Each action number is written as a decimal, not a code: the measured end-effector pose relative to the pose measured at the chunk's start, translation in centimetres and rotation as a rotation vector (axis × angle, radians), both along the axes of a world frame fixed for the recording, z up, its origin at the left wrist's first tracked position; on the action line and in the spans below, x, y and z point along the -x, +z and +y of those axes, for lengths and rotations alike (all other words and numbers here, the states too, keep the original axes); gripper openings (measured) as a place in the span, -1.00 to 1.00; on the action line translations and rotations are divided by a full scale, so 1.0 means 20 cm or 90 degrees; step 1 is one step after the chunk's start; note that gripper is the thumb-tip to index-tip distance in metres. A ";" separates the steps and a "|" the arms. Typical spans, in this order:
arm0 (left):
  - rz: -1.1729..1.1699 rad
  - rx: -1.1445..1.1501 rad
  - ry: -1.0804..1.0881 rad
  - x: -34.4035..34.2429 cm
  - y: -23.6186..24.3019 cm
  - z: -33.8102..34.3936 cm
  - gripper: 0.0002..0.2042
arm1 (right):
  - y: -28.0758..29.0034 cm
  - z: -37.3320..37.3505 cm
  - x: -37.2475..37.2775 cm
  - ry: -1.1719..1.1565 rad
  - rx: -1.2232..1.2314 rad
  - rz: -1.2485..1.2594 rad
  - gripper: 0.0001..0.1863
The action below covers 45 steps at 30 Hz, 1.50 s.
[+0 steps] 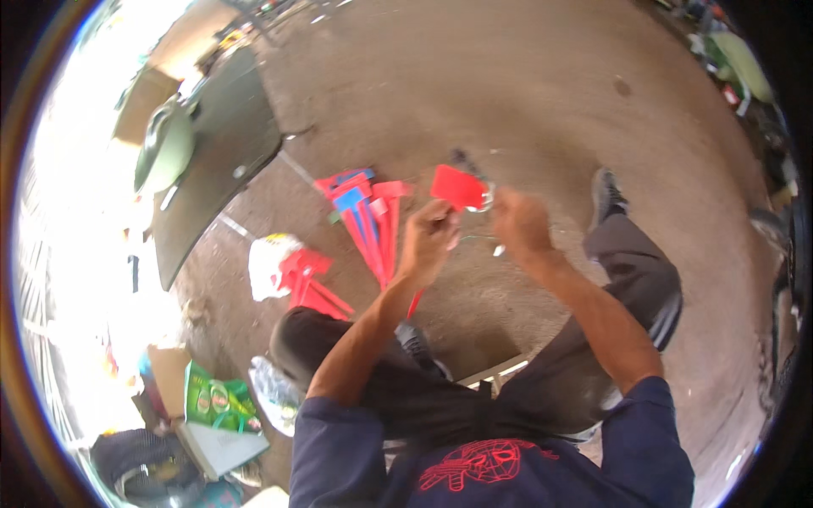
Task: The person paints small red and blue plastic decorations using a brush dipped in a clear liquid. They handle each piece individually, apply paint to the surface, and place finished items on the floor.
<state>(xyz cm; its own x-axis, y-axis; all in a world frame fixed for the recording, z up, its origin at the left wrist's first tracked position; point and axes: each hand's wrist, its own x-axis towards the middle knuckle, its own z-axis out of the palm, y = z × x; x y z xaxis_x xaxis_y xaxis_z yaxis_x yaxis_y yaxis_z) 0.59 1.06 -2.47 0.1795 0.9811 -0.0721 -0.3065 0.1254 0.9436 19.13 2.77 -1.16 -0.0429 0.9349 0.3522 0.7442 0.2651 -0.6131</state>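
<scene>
My left hand (430, 241) is closed round a red paddle (458, 187) shaped like a fly swatter, just below its flat, squarish head. A thin red strip, seemingly its handle, shows below that wrist. My right hand (520, 224) is just right of the head, smeared by motion, so its fingers cannot be made out. Between that hand and the head is a small whitish, shiny bit (488, 196), too blurred to name. On the ground ahead lies a fanned pile of similar red and blue paddles (369, 212). More red ones (309, 275) lie on a white bag (264, 267) nearer my left knee.
A dark table-like board (216, 144) stands at the left, with a pale green rounded object (169, 148) on it. A green printed bag (218, 402), a clear plastic bag (275, 396) and a dark mesh basket (148, 470) sit at lower left. Clutter (737, 63) lines the far right.
</scene>
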 end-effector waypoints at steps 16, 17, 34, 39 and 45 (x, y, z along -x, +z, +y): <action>0.717 0.335 0.406 1.31 -0.86 -0.28 -0.84 | 0.01 -0.16 0.17 0.157 0.061 0.039 -0.83; 0.769 0.371 0.460 1.44 -0.91 -0.32 -0.83 | 0.00 -0.17 0.18 0.172 0.069 0.042 -0.83; 1.117 0.480 0.458 1.81 -1.19 -0.18 -0.36 | -0.20 -0.18 0.12 0.224 0.190 -0.081 -0.91; 1.162 0.534 0.391 1.77 -1.12 -0.15 -0.54 | -0.22 -0.17 0.14 0.212 0.198 -0.085 -0.90; 1.144 0.384 0.371 2.01 -1.30 -0.30 -0.70 | -0.20 -0.17 0.21 0.231 0.228 -0.046 -0.90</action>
<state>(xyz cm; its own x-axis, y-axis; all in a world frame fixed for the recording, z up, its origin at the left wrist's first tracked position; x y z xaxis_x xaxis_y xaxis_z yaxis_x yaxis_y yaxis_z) -39.52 -4.97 -28.43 -0.7426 0.6671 -0.0588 0.6659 0.7449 0.0409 14.89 -0.71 -5.24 -0.3989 0.9170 -0.0034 0.6869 0.2964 -0.6635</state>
